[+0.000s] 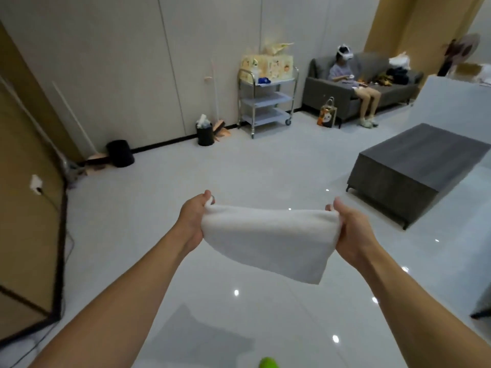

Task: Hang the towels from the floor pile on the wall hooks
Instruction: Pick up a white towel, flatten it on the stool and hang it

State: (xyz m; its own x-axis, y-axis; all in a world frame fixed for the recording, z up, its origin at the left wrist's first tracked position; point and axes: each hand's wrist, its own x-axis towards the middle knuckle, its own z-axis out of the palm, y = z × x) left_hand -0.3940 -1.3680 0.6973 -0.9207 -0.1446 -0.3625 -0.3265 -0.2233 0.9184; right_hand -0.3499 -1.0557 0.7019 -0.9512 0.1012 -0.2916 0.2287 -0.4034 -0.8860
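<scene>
A white towel (pixel 268 237) hangs stretched in the air between my two hands, above the glossy floor. My left hand (pixel 192 221) grips its left top corner, and my right hand (pixel 352 229) grips its right top corner. The cloth sags a little in the middle and its lower edge drops to the right. A grey towel (pixel 202 338) lies flat on the floor below my arms. No wall hooks are in view.
A dark grey low table (pixel 414 168) stands to the right. Two black bins (pixel 121 153) (pixel 205 134) and a metal cart (pixel 268 102) line the far wall. A person sits on a grey sofa (pixel 398 83). A brown door (pixel 26 181) is at left.
</scene>
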